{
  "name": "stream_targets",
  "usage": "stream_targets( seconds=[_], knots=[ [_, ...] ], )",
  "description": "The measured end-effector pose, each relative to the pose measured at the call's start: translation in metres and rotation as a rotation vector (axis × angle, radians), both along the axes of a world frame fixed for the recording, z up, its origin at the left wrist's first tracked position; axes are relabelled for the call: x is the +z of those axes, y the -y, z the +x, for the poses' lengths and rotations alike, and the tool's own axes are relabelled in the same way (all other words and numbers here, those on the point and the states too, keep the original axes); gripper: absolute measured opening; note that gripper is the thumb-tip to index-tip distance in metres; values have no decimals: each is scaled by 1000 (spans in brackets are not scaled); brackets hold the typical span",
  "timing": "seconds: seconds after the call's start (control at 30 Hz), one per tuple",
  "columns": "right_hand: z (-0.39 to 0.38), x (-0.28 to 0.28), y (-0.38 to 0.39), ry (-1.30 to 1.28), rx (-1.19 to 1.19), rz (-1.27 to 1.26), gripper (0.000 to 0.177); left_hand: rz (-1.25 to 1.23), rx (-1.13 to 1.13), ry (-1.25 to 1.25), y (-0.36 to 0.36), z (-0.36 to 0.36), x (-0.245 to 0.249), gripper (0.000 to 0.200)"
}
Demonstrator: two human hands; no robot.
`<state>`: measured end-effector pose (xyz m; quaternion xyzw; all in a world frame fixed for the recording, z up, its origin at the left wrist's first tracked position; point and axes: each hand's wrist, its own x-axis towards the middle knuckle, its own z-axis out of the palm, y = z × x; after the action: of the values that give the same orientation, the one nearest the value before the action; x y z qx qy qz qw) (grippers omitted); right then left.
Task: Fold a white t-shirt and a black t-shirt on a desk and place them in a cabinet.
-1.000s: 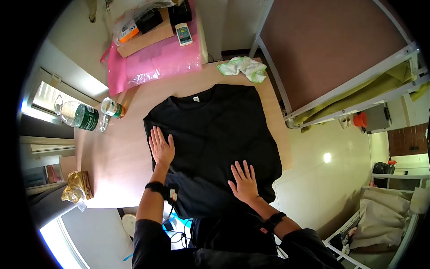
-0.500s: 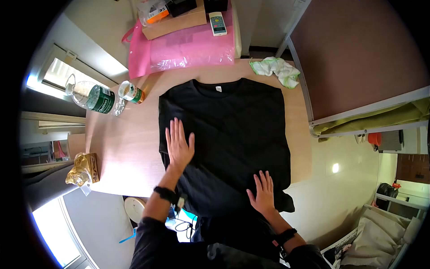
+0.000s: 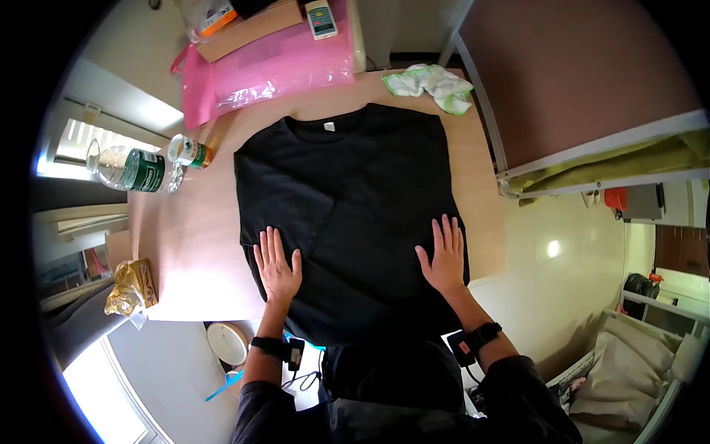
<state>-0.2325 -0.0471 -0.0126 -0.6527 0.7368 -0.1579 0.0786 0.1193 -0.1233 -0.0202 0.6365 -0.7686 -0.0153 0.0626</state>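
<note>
A black T-shirt [image 3: 355,200] lies spread on the light wooden table [image 3: 192,229], its neckline with a small white label at the far side. My left hand [image 3: 279,266] rests flat on the shirt's left part, fingers pointing away and thumb apart. On the right, my right hand [image 3: 445,255] lies flat near the shirt's side edge, fingers stretched. Neither hand grips the cloth. Slight creases run across the middle, and the lower edge hangs toward my body, where it merges with dark clothing.
A pink plastic bag [image 3: 274,78] lies at the back beneath a cardboard box [image 3: 251,31] and a remote control [image 3: 322,20]. A white-green cloth [image 3: 433,85] is at the back right. At left stand a large bottle [image 3: 137,169], a cup [image 3: 188,152] and a gold packet [image 3: 129,288].
My left hand has slid down toward me over the shirt. My right hand has moved farther up along the right side. The view has shifted slightly, and the shirt's lower right looks flatter.
</note>
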Motion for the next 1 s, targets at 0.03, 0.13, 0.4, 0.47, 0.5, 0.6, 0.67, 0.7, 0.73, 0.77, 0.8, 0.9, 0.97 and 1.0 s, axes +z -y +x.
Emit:
stream_targets(
  seconds=[0.03,0.13,0.4,0.47,0.5,0.6,0.67,0.7,0.73,0.77,0.8,0.9,0.97,1.0],
  knots=[
    [0,2,0,5,3,-6,63,12,-10,-16,1,2,1,64],
    [-2,1,-2,111,-28,-61,64,58,-22,-59,5,4,4,62],
    [-10,-5,-5,-2,-19,-66,57,-80,48,-155,5,-17,-2,57],
    [-10,-5,-5,14,-26,-61,57,-122,102,-204,-8,-15,7,58],
    [-11,-6,-3,9,-27,-58,57,-138,160,-235,-19,-13,3,58],
    [-10,-4,-4,-14,-25,-51,56,-10,157,-177,-53,-10,0,60],
    [-10,-3,-3,-19,-17,-48,55,83,157,-13,-65,-7,0,66],
    [-11,-5,-3,-32,-10,-52,55,87,168,2,-65,-7,0,65],
    [-13,-5,-2,-28,7,-62,55,91,179,18,-65,-6,0,65],
    [-15,-5,-2,-29,14,-66,55,90,178,28,-65,-4,2,65],
    [-17,-6,0,-32,23,-72,55,86,200,24,-66,0,4,65],
    [-20,-9,0,-64,48,-71,54,105,141,19,-69,13,8,68],
    [-20,-10,0,-75,70,-81,53,98,121,-7,-73,23,8,68],
    [-19,-10,0,-81,60,-84,53,95,85,-23,-75,26,9,67]
  ],
)
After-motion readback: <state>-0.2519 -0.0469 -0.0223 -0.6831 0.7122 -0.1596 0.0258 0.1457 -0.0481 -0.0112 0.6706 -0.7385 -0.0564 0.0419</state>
